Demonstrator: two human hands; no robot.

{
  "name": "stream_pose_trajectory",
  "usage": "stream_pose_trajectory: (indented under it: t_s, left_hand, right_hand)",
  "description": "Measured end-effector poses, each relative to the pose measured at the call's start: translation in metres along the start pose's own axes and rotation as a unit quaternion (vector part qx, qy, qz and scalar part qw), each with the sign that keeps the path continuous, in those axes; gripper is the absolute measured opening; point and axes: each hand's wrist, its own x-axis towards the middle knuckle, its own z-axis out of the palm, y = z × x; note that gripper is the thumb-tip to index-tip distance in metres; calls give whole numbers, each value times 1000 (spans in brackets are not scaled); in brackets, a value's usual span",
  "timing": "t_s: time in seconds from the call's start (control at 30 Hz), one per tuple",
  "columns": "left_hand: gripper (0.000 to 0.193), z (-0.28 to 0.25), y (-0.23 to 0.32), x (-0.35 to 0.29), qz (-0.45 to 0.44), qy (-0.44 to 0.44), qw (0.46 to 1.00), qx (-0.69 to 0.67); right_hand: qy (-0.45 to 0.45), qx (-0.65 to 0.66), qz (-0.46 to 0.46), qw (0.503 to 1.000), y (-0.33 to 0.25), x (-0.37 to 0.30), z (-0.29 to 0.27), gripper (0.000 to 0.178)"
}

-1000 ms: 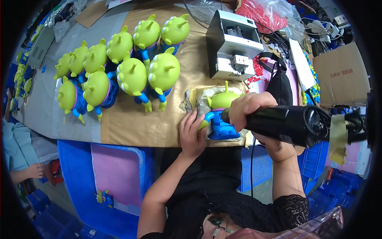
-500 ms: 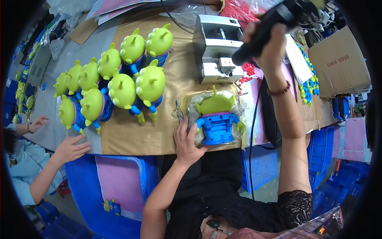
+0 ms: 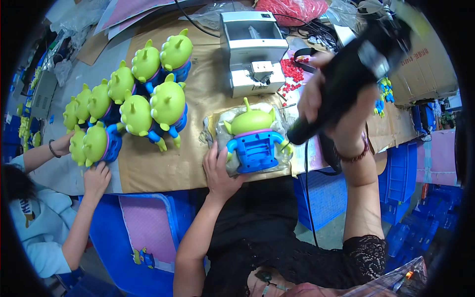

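Lime-green, smooth moulded plastic forms the rounded head of the toy figure (image 3: 256, 151), which lies flat just right of the dial's centre, its blue body showing a recessed, ribbed panel. Beneath it is a crumpled, grey, film-wrapped cradle (image 3: 221, 132) on the brown paper covering (image 3: 198, 89). The left hand (image 3: 219, 174) rests half-curled at the cradle's seven o'clock corner, thumb and fingers spread beside the figure's arm; whether it grips cannot be told. The right hand (image 3: 352, 121), toward two o'clock, is wrapped around a glossy black cylindrical power driver (image 3: 341, 81), blurred, its tapered nose near the figure's four o'clock side. At twelve stands a boxy silver-white benchtop device (image 3: 252, 49); small red plastic pieces (image 3: 292, 72) scatter at one. Glossy egg-headed figures (image 3: 168, 101) crowd ten o'clock, a co-worker's hand (image 3: 96, 179) beside the nearest. Toward seven, a smooth blue plastic tub (image 3: 111, 237) holds a pink sheet (image 3: 148, 220) and a small figure (image 3: 146, 258).
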Motion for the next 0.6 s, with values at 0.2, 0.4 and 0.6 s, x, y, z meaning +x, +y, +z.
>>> stream_pose_trajectory:
  t_s: [0.2,0.4,0.6]
  left_hand:
    - [90,5,2,2,7,-3,1000,18]
    - [89,1,-2,-4,-2,-5,1000,24]
    - [89,5,0,-3,-7,-4,1000,9]
  right_hand:
    - [-1,84,8,996,-8,-55,8,94]
    - [-92,76,-51,991,15,-71,11,44]
    - [-225,182,-254,923,55,-58,3,60]
